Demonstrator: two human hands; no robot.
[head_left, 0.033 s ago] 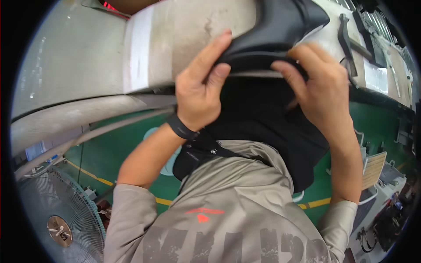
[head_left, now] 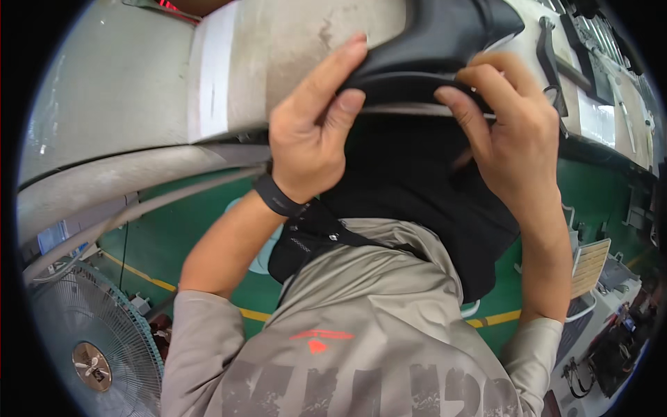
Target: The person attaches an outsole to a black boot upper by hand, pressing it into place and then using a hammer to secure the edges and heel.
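Note:
A glossy black leather-like piece [head_left: 445, 45], shaped much like a boot, lies on the pale worktop with its curved near edge toward me. My left hand [head_left: 313, 118] grips the left end of that edge, index finger stretched along the top and thumb in front. At the edge's right end, my right hand [head_left: 511, 104] pinches the material between thumb and bent fingers. Part of the piece is hidden behind the right fingers, and its far end runs out of view.
A long dark tool [head_left: 548, 59] lies right of the piece. White paper strips [head_left: 214, 76] are stuck on the stained worktop [head_left: 111, 90]. A pale rail [head_left: 139, 167] runs along its front. Below left stands a large fan [head_left: 94, 333]; a slatted chair back [head_left: 590, 267] is at right.
Both hands keep their hold on the black piece. The right fingers have bent and lifted a little at the edge. The whole view has shifted slightly.

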